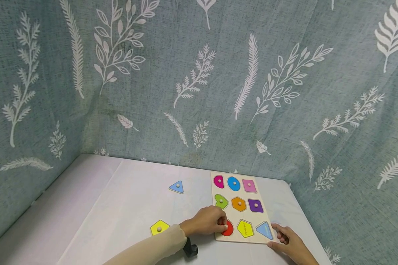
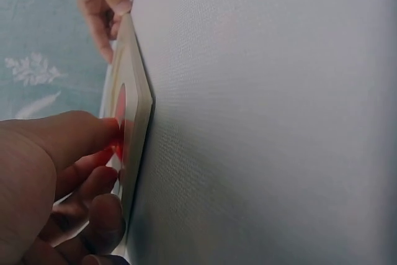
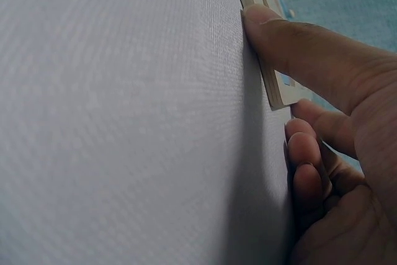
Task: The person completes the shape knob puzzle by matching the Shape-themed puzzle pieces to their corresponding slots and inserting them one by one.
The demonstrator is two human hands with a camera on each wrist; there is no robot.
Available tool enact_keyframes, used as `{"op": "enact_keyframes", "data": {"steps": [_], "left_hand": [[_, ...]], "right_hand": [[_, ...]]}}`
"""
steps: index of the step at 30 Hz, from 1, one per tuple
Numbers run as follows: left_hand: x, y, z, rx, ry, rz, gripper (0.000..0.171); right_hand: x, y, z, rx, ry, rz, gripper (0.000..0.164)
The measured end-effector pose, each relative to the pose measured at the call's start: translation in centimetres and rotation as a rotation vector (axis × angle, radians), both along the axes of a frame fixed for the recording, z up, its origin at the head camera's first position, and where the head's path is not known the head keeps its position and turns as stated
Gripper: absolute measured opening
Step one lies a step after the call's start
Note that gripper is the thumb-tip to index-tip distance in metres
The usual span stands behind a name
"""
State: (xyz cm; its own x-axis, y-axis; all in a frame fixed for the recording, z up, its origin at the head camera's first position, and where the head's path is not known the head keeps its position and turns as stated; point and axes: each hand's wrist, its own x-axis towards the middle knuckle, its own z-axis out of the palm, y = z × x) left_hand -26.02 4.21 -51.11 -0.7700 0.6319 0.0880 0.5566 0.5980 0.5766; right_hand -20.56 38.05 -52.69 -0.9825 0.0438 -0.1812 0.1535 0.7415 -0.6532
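Note:
A wooden shape puzzle board (image 1: 257,217) lies on the right of the table. My left hand (image 1: 207,221) pinches the knob of the red circle piece (image 1: 230,229) at the board's near left corner; the left wrist view shows the thumb and fingers against the red piece (image 2: 121,110). With thumb and index finger, my right hand (image 1: 290,241) grips the board's near right corner (image 3: 277,100). Beside the red circle, the yellow pentagon slot (image 1: 245,228) and blue triangle slot (image 1: 264,229) show printing and no knobs. Other slots hold knobbed pieces, among them a green heart (image 1: 220,203), partly hidden.
A loose blue triangle piece (image 1: 176,187) lies left of the board. Nearer, a yellow pentagon piece (image 1: 158,225) is partly covered by my left sleeve (image 1: 152,246). Patterned cloth (image 1: 185,129) walls the table at the back and sides.

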Motion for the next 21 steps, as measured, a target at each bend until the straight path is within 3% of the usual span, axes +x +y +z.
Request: {"op": "enact_keyframes", "data": {"steps": [11, 21], "left_hand": [[-0.4, -0.8, 0.4, 0.013, 0.015, -0.007, 0.015], [-0.8, -3.5, 1.6, 0.042, 0.057, 0.015, 0.006]], "right_hand": [[0.1, -0.3, 0.2, 0.024, 0.0, -0.017, 0.081], [0.1, -0.1, 0.3, -0.004, -0.006, 0.008, 0.076]]}}
